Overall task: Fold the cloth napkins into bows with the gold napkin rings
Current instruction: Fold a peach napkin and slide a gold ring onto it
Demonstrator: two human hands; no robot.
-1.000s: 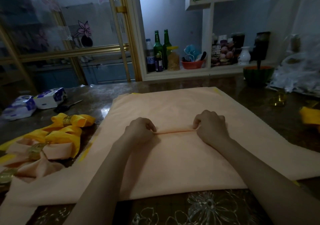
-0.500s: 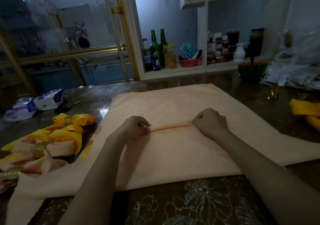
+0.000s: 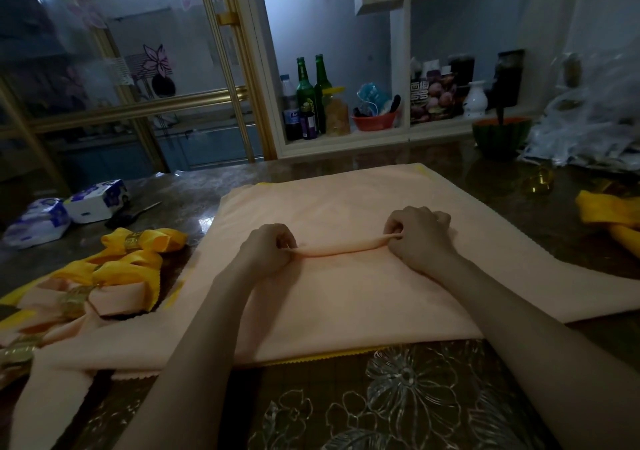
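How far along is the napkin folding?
Done: bows with gold rings lie at the left. In hand: left hand and right hand pinch a pleat across the spread peach napkin. Left: finish pleating it, add a ring; a yellow napkin waits at the right.

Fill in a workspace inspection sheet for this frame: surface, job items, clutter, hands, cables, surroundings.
Surface: dark stone-look tabletop under a clear flower-embossed cover.
Job's things: large peach cloth napkin spread flat, a raised pleat across its middle; yellow bow and peach bow at left, each in a gold napkin ring; loose yellow cloth at right edge.
Clutter: two white-and-blue tissue packs, dark scissors-like tool, green bowl, crumpled clear plastic bags.
Hands: left hand and right hand each pinch one end of the pleat.
Cables: nothing seen.
Surroundings: white wall shelf holding green glass bottles and a red bowl; gold-framed glass door.
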